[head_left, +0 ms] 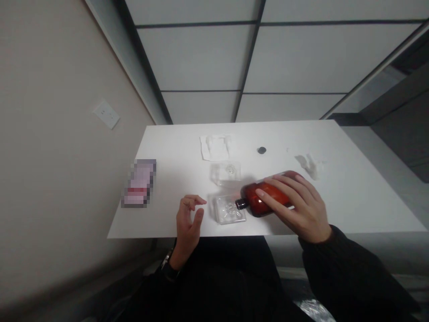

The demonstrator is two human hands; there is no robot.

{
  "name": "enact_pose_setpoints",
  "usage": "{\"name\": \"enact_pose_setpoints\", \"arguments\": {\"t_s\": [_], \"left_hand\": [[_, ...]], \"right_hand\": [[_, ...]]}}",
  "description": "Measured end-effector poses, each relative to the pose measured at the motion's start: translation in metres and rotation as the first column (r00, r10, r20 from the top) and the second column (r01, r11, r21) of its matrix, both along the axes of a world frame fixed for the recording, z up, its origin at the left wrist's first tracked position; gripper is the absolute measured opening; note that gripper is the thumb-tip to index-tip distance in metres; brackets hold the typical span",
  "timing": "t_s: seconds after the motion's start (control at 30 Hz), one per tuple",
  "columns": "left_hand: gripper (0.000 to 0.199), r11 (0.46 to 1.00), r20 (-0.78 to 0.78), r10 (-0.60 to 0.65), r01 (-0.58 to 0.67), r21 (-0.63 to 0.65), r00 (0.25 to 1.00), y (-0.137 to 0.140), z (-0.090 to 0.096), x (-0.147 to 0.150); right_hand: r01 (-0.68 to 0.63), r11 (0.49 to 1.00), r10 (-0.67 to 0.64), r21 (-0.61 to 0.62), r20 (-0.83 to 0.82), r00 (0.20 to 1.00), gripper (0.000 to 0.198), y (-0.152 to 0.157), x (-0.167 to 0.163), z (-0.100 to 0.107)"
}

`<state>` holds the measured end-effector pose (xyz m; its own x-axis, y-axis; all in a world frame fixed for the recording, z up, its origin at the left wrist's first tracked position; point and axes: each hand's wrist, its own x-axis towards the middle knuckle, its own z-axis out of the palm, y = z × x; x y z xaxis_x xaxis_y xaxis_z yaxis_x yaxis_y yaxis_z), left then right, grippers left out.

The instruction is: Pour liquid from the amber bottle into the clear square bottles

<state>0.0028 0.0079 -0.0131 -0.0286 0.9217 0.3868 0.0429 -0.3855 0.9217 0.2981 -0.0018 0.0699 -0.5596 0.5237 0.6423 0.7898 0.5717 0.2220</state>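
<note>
Currently clasping in the right grip point(305, 212) a glossy, dark-necked, red-brown bottle point(276, 193), tipped over the nearer clear box point(221, 218) on the counter point(355, 197); holding the left grip point(188, 220) parted; cannot see the bottle's hand-covered part.

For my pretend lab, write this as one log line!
right hand: amber bottle, tipped | bottle mouth: over nearer clear container | left hand: empty
</note>
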Motion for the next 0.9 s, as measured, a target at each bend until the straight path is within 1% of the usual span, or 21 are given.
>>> {"name": "enact_pose_setpoints", "arguments": {"t_s": [0.07, 0.23, 0.3, 0.43, 0.7, 0.77, 0.9], "left_hand": [[0.024, 1.000, 0.004, -0.005, 0.005, 0.003, 1.000, 0.000, 0.000, 0.000], [0.021, 1.000, 0.021, -0.025, 0.025, 0.003, 0.999, 0.000, 0.001, 0.000], [0.020, 1.000, 0.023, -0.030, 0.030, 0.004, 0.999, -0.001, 0.002, 0.000], [0.019, 0.999, 0.036, -0.032, 0.031, 0.010, 0.999, -0.001, 0.002, 0.001], [0.021, 1.000, 0.018, -0.007, 0.007, 0.022, 1.000, 0.002, 0.005, 0.001], [0.020, 0.999, 0.011, -0.004, 0.003, 0.033, 1.000, 0.002, 0.006, 0.000], [0.018, 0.999, 0.004, 0.007, -0.007, 0.034, 1.000, 0.006, 0.005, -0.004]], "right_hand": [[-0.001, 1.000, 0.000, 0.008, 0.010, 1.000, 0.083, 0.000, 0.000, 0.000], [0.007, 1.000, -0.007, 0.024, 0.016, 1.000, 0.063, 0.001, 0.000, 0.002], [0.011, 1.000, -0.012, 0.026, 0.019, 1.000, 0.059, 0.002, 0.000, 0.002], [0.005, 1.000, -0.005, 0.029, 0.024, 1.000, 0.061, 0.002, 0.000, 0.002], [0.009, 1.000, -0.009, -0.003, -0.027, 1.000, 0.075, 0.003, -0.001, -0.003], [0.010, 0.999, -0.012, -0.033, -0.074, 0.997, 0.076, 0.002, -0.003, -0.005], [-0.008, 0.991, -0.026, -0.137, -0.247, 0.969, 0.068, 0.002, -0.008, -0.018]]}}
